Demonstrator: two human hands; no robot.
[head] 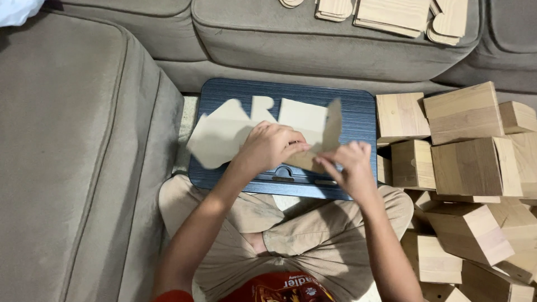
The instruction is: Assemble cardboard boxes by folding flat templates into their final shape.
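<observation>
Your knees crossing under lap tray [347,106]; left hand [271,146] pressing card sheet [224,134], right hand [349,162] pinching its flap. Crease risking tearing if overbent.

cardboard cutout [229,137]: its middle and lower edge are hidden under both hands; the shape of that part cannot be told.
left hand [271,146]: fingers [296,146] curl down onto the cutout, tips out of sight.
right hand [349,165]: what its fingertips pinch is too small to tell.
lap tray [358,106]: near edge covered by the arms.
flat wooden pieces [391,14]: beyond the tray, cut off by the top edge.
wooden blocks [464,162]: right of the tray, cut by the right and bottom edges.
</observation>
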